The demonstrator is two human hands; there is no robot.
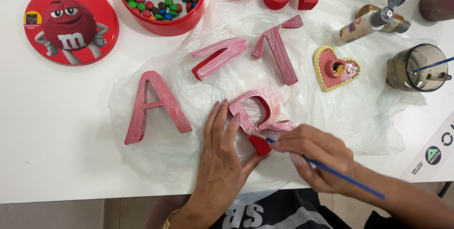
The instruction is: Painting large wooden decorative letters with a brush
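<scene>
- A white, smooth surface (56, 129) fills the view, with a crinkled clear plastic sheet (369, 120) spread over its middle; little of the room beyond shows.
- On the sheet lie chunky block letters, red underneath and brushed with streaky pale pink: an A-shaped letter (156, 106) and two angular pieces (220, 56) (279, 51).
- The left hand (222, 162) lies flat, fingers spread, steadying the R-shaped letter (260, 110) at the sheet's near edge.
- The right hand (317, 158) pinches a thin blue paintbrush (340, 174), its tip touching the letter's red leg.
- A heart-shaped dish (333, 68), glossy and yellow-rimmed, sits to the right.
- A red round tin (163, 23) holds coloured candies; its lid (71, 23) lies beside it.
- Paint bottles (364, 25) and a smoky cup (418, 68) stand far right.
</scene>
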